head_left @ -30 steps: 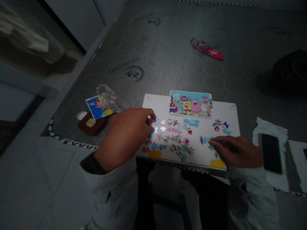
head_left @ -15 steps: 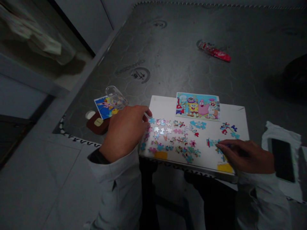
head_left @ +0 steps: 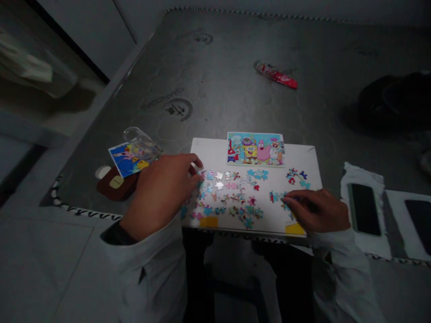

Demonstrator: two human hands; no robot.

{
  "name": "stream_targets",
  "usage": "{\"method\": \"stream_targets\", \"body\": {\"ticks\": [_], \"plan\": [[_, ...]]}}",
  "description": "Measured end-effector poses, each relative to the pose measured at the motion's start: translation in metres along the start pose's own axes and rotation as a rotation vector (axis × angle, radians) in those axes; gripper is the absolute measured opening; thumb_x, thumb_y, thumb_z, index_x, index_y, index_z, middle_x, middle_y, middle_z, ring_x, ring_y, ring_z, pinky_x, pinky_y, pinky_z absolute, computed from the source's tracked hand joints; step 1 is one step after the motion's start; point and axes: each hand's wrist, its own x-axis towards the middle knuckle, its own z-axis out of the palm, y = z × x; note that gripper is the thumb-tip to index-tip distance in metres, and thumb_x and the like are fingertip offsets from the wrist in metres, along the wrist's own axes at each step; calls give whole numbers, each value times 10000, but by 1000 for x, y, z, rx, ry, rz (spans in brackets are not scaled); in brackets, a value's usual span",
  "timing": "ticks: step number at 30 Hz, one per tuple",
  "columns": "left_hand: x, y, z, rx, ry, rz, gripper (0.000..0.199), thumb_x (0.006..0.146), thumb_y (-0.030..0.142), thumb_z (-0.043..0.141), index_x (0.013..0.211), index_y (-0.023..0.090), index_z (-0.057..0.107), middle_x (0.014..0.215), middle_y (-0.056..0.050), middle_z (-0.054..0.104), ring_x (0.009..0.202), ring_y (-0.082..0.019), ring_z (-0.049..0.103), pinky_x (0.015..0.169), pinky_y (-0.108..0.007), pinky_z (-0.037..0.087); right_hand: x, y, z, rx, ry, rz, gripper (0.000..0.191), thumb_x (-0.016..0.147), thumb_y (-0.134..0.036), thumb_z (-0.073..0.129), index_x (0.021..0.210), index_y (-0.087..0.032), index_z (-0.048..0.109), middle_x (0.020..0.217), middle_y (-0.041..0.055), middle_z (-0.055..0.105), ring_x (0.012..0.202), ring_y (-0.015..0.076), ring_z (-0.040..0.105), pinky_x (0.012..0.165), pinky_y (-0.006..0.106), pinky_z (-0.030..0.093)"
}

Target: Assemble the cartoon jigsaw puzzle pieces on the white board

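Many small jigsaw puzzle pieces (head_left: 219, 185) lie in loose rows on a white board (head_left: 208, 152). My left hand (head_left: 164, 186) rests over the board's left edge, thumb and forefinger apart beside the outermost pieces, holding nothing that I can see. At the right part of the board, my right hand (head_left: 314, 210) has thumb and forefinger pinched at a puzzle piece (head_left: 284, 197), mostly hidden by the fingertips. It touches a short joined strip of pieces (head_left: 275, 196). A cartoon picture card (head_left: 256, 150) lies along the board's far edge.
Left of the board are a brown case (head_left: 116, 186), a blue-yellow card (head_left: 126, 159) and a clear plastic container (head_left: 143, 141). A red wrapper (head_left: 279, 77) lies farther back. On the right are a phone (head_left: 364, 209), a second dark device (head_left: 420, 222) and a black object (head_left: 387, 103).
The camera view has swung right, so everything appears farther left and the second dark device has come into sight. Both hands keep nearly the same places on the board.
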Motion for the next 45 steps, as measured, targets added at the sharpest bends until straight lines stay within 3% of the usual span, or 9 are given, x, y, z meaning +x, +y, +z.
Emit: {"method": "stream_targets", "body": {"ticks": [3, 7, 9, 16, 24, 30, 39, 45], "plan": [[0, 3, 1, 25, 7, 4, 189, 995, 295, 682, 1143, 298, 800, 1075, -54, 852, 1021, -311, 782, 895, -437, 589, 3, -9, -4, 9, 64, -27, 382, 1001, -599, 693, 897, -277, 870, 561, -12, 657, 498, 129, 544, 586, 299, 418], [0, 10, 4, 55, 45, 41, 221, 1019, 358, 637, 1151, 321, 810, 1054, -67, 854, 967, -321, 792, 877, -452, 598, 4, -16, -3, -83, 191, 184, 333, 1018, -513, 676, 983, -238, 861, 582, -18, 642, 523, 134, 540, 609, 299, 415], [-1, 15, 4, 61, 56, 40, 246, 1026, 407, 624, 1153, 320, 816, 1049, -77, 853, 946, -334, 794, 870, -467, 602, 5, -17, -1, -99, 220, 222, 316, 1004, -504, 683, 1009, -238, 853, 615, -17, 660, 543, 137, 557, 628, 301, 411], [-2, 31, -1, 121, 41, -39, 275, 1032, 406, 617, 1204, 315, 811, 1026, -86, 851, 967, -369, 793, 851, -483, 596, 6, -15, 2, -151, 225, 229, 303, 1021, -454, 652, 995, -225, 849, 623, -5, 653, 571, 146, 568, 663, 307, 392], [0, 46, 11, 77, -27, 139, 255, 1013, 341, 665, 1223, 312, 807, 1091, -59, 852, 955, -285, 790, 850, -380, 585, 6, -15, 3, -133, 192, 241, 368, 1022, -517, 633, 968, -218, 843, 616, -15, 655, 547, 132, 548, 657, 289, 372], [-4, 54, 16, 108, -96, 202, 248, 1027, 362, 671, 1220, 318, 821, 1171, -64, 847, 1036, -306, 796, 887, -402, 588, 7, -18, 0, -145, 181, 260, 352, 1017, -504, 635, 944, -223, 836, 628, -1, 662, 586, 152, 575, 677, 295, 381], [-9, 49, 15, 88, -174, 217, 198, 990, 324, 735, 1155, 329, 844, 1175, -37, 849, 1092, -291, 781, 924, -389, 567, 8, -26, -4, -176, 161, 282, 347, 1020, -497, 647, 923, -219, 829, 611, 6, 662, 598, 168, 608, 639, 292, 374], [-10, 36, 11, 98, -145, 153, 221, 985, 291, 706, 1143, 322, 858, 1083, -41, 857, 924, -261, 781, 818, -357, 546, 5, -25, -4, -189, 157, 298, 366, 1022, -527, 640, 936, -226, 830, 647, 18, 689, 644, 190, 640, 653, 309, 380]]}}
